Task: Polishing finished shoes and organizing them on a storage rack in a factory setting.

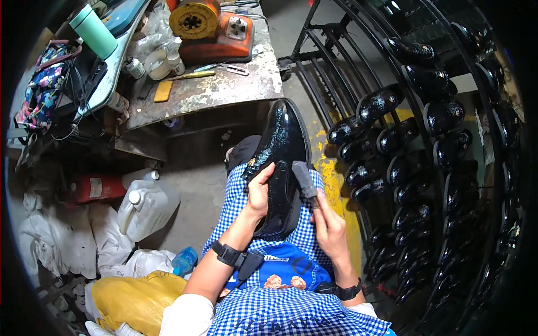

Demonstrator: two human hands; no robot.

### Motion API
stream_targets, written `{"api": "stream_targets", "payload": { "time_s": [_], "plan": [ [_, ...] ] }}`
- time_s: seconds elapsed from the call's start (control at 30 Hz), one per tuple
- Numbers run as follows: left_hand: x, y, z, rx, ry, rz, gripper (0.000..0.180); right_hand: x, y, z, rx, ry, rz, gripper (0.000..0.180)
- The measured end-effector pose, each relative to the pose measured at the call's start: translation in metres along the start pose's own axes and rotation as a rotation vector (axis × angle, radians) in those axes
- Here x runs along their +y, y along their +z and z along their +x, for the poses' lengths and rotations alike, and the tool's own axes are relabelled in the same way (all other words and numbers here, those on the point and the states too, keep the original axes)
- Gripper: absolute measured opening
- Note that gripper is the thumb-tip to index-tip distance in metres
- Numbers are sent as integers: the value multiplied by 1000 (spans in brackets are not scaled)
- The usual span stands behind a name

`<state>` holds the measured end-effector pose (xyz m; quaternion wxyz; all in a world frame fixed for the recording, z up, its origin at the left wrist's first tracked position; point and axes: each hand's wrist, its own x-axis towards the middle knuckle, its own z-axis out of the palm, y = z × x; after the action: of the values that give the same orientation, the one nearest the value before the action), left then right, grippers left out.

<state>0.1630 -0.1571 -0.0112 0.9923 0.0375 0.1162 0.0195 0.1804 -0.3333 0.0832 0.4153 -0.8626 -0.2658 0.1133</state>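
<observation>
A glossy black shoe (282, 140) lies along my lap, its toe pointing away from me. Speckled glitter runs over its upper, with a small gold-coloured ornament on the left side. My left hand (259, 195) is closed round the shoe's left side, thumb on top near the opening; its other fingers are largely hidden. On the right, my right hand (329, 224) grips a small tool with a dark grey, block-like head (304, 178). The tool's exact kind is unclear. Its head points up and left, beside the shoe's right edge; whether they touch I cannot tell.
Ahead stands a paint-stained workbench (224, 92) with an orange machine (216, 42) and a yellow block (163, 91). Right of me, a black metal rack (319, 73) carries several glossy black shoes (443, 116). A white jug (147, 204) and yellow sack (134, 297) sit left.
</observation>
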Motion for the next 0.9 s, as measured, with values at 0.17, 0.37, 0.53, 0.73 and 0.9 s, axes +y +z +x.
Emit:
{"api": "stream_targets", "payload": {
  "time_s": [0.17, 0.37, 0.53, 0.73, 0.9],
  "plan": [
    [4, 3, 4, -60, -41, -51, 39, 0, 26, 30, 197, -172, -205, 43],
    [-6, 16, -4, 163, 87, 35, 40, 2, 31, 3, 251, -167, -318, 46],
    [-1, 25, -1, 136, 67, 295, 41, -4, 25, 52, 294, -169, -356, 43],
    [0, 18, -1, 53, -53, -70, 44, 5, 33, 16, 288, -240, -398, 44],
    [6, 10, 0, -74, -84, -110, 45, -8, 29, 34, 214, -130, -458, 48]
  ]
}}
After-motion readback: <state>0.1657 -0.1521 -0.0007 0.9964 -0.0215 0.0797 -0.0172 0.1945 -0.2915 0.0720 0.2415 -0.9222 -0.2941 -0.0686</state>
